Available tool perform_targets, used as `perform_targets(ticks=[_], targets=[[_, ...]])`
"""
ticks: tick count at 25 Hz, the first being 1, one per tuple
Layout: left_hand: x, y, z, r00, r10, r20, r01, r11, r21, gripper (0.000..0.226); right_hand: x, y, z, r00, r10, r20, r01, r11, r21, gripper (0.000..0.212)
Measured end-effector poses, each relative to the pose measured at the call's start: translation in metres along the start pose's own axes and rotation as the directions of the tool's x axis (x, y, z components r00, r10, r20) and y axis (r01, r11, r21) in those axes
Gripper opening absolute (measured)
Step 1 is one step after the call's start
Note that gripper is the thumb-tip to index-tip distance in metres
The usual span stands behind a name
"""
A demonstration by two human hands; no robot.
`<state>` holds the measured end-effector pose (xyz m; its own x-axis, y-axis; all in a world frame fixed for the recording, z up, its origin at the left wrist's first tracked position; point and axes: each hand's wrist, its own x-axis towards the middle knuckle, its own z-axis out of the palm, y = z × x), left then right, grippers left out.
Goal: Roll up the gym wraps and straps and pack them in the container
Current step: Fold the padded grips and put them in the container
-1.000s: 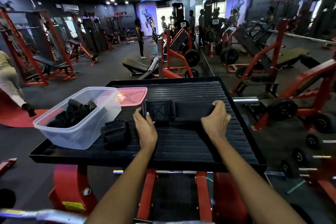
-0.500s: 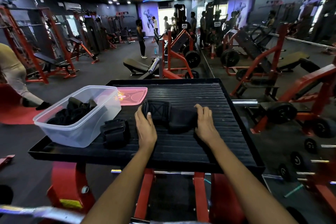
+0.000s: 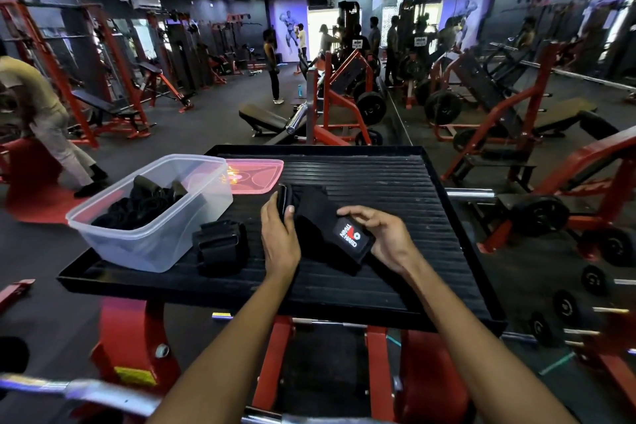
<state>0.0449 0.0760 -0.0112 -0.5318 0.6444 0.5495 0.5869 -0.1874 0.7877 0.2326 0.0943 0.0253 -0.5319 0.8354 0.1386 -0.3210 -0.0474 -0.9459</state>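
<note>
A black gym wrap with a white and red logo patch lies folded over on the black ribbed platform. My left hand grips its left end near the buckle. My right hand holds its right, logo end, thumb on top. A rolled black wrap sits left of my left hand. A clear plastic container at the platform's left holds several black straps.
A pink lid lies behind the container. The platform has a raised rim and stands on a red frame. Red gym machines, benches and weight plates surround it. A person bends over at far left; others stand at the back.
The wrap was stretched flat between both hands; my right hand has folded its right end leftward and toward me, turning the logo side up. My left hand stayed in place.
</note>
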Motion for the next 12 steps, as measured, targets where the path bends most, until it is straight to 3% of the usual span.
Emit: perform_targets(ticks=[2, 3, 4, 6, 8, 10, 12], targets=[[0.001, 0.001, 0.0, 0.998, -0.032, -0.053, 0.03, 0.999, -0.034, 0.039, -0.003, -0.004, 0.0, 0.996, 0.04, 0.085, -0.056, 0.979, 0.194, 0.061], [0.002, 0.002, -0.001, 0.994, -0.045, -0.099, 0.039, 0.997, -0.059, 0.037, -0.003, -0.007, 0.001, 0.993, 0.038, 0.108, -0.057, 0.981, 0.183, 0.068], [0.002, 0.002, -0.002, 0.988, -0.061, -0.144, 0.049, 0.996, -0.08, 0.035, -0.003, -0.009, 0.003, 0.993, 0.024, 0.115, -0.034, 0.995, 0.094, 0.074], [0.003, 0.004, -0.005, 0.977, -0.091, -0.193, 0.073, 0.992, -0.1, 0.032, 0.0, -0.015, 0.012, 0.992, -0.029, 0.119, 0.063, 0.953, -0.295, 0.077], [0.002, 0.007, -0.006, 0.981, -0.086, -0.173, 0.068, 0.992, -0.11, 0.031, 0.003, -0.018, 0.022, 0.979, -0.109, 0.172, 0.196, 0.734, -0.651, 0.068], [0.0, 0.01, -0.006, 0.987, -0.08, -0.142, 0.06, 0.989, -0.138, 0.033, 0.005, -0.023, 0.033, 0.974, -0.176, 0.14, 0.219, 0.599, -0.77, 0.059], [0.0, 0.011, -0.007, 0.986, -0.07, -0.152, 0.047, 0.987, -0.152, 0.034, 0.003, -0.03, 0.038, 0.985, -0.147, 0.096, 0.171, 0.677, -0.716, 0.057]])
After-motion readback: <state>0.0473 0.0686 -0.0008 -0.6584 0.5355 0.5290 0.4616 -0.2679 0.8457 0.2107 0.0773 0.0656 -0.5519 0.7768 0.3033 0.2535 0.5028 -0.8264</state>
